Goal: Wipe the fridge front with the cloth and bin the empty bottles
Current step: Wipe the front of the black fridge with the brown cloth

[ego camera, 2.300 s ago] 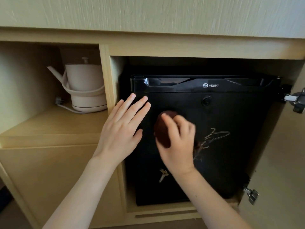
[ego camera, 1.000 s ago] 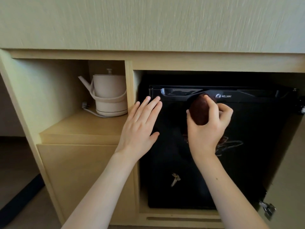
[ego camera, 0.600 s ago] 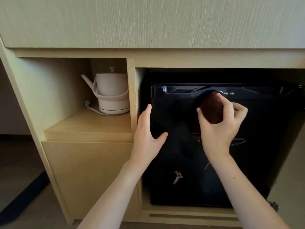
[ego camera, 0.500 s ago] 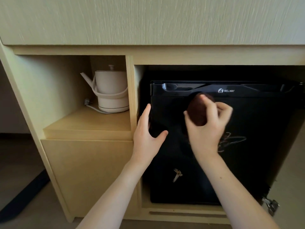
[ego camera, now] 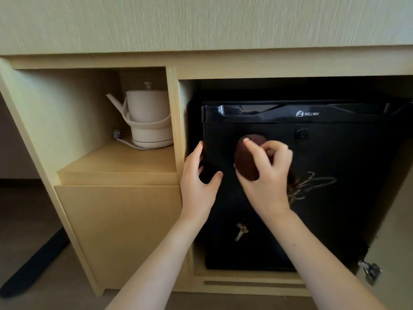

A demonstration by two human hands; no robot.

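Pale wooden cabinetry is surrounding a black fridge (ego camera: 335, 209), with a white kettle (ego camera: 147, 117) sitting in the niche to the fridge's left. The right hand (ego camera: 268, 175) is gripping a balled dark-red cloth (ego camera: 244, 162) in curled fingers, pressing it on the fridge's upper front. The left hand (ego camera: 199, 186) is clasping the fridge's left edge between fingers and thumb. Wiping is seemingly underway, since pale scribbles (ego camera: 312, 186) are showing just right of the cloth. No bottles are showing, so binning is likely remaining.
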